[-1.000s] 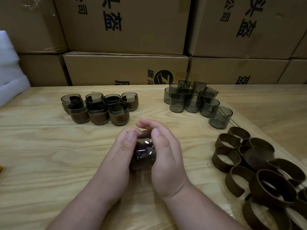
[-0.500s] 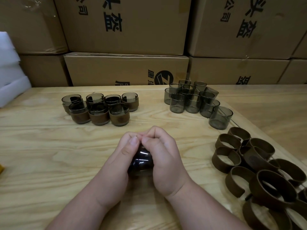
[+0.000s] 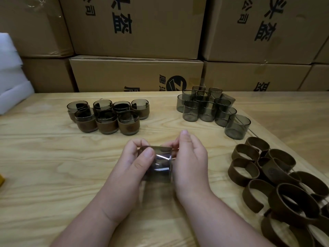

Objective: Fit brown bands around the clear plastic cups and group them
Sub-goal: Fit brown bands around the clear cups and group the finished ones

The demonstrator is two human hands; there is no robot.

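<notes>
A smoky clear plastic cup (image 3: 158, 163) is held just above the wooden table (image 3: 44, 157), mid-front, between both hands. The left hand (image 3: 137, 162) is curled around the cup's left wall, with the thumb laid across its near face and the fingertips at the rim. The right hand (image 3: 189, 157) is set against the cup's right side, its fingers bent in at the rim and its forefinger raised; whether a band is on this cup cannot be told. A group of seven banded cups (image 3: 108, 116) is seen standing upright, close-packed, at the far left. A cluster of bare cups (image 3: 208, 107) is seen at the far right, one of them tipped over at the back. Loose brown bands (image 3: 277, 184) are heaped at the right edge. Printed cardboard boxes (image 3: 135, 32) are stacked behind the table.
</notes>
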